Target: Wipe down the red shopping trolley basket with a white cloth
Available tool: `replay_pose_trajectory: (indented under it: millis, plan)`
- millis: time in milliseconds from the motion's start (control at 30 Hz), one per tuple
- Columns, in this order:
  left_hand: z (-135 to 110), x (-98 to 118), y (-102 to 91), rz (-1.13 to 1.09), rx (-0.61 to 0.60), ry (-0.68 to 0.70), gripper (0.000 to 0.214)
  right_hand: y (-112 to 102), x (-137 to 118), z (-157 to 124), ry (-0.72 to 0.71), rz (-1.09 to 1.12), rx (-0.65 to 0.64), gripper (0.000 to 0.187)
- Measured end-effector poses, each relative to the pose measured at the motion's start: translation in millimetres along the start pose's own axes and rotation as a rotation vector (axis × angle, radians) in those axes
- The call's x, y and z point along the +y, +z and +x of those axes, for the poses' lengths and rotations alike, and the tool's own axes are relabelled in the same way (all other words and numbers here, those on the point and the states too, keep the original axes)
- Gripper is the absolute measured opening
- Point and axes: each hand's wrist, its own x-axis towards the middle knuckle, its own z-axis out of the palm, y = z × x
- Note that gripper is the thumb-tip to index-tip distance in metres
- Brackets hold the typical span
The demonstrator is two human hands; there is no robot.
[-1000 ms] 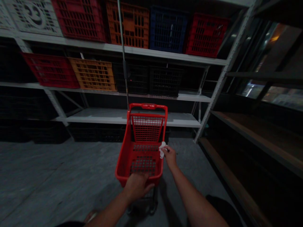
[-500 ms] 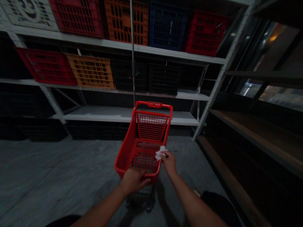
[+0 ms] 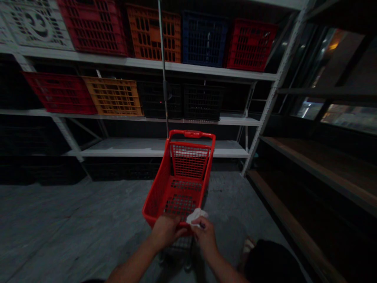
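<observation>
A red plastic shopping cart (image 3: 165, 184) stands on the grey floor in front of me, its handle at the far end. My left hand (image 3: 165, 231) is closed over the cart's near rim. My right hand (image 3: 204, 235) pinches a small white cloth (image 3: 195, 215) against the near rim's right corner, close beside my left hand. The basket's perforated bottom holds nothing that I can see.
White metal shelving (image 3: 153, 145) runs along the back, with red, orange, blue and black crates (image 3: 112, 95) on the upper levels. A thin vertical pole (image 3: 163, 70) rises behind the cart. Dark wooden shelves (image 3: 318, 169) line the right side. Grey floor lies to the left.
My right hand has slid the white cloth from the cart's right side rim back toward me to the near rim corner. My left hand kept its grip on the near rim.
</observation>
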Motion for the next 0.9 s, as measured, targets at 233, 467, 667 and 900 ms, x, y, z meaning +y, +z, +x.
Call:
replay_pose_trajectory:
  millis: [233, 467, 667, 900]
  plan:
    - [-3, -7, 0.8, -0.010, 0.057, 0.061, 0.049, 0, -9, 27, -0.100, -0.107, 0.021, 0.006]
    - [-22, -18, 14.7, 0.002, 0.160, 0.146, 0.051, -10, -47, 133, -0.277, -0.348, 0.159, 0.007]
    - [-47, -43, 20.2, 0.008, 0.239, 0.228, 0.050, -4, -66, 172, -0.289, -0.362, 0.245, 0.008]
    - [-44, -46, -9.7, -0.021, 0.009, 0.012, 0.056, 24, -22, 78, -0.238, -0.196, 0.162, 0.007]
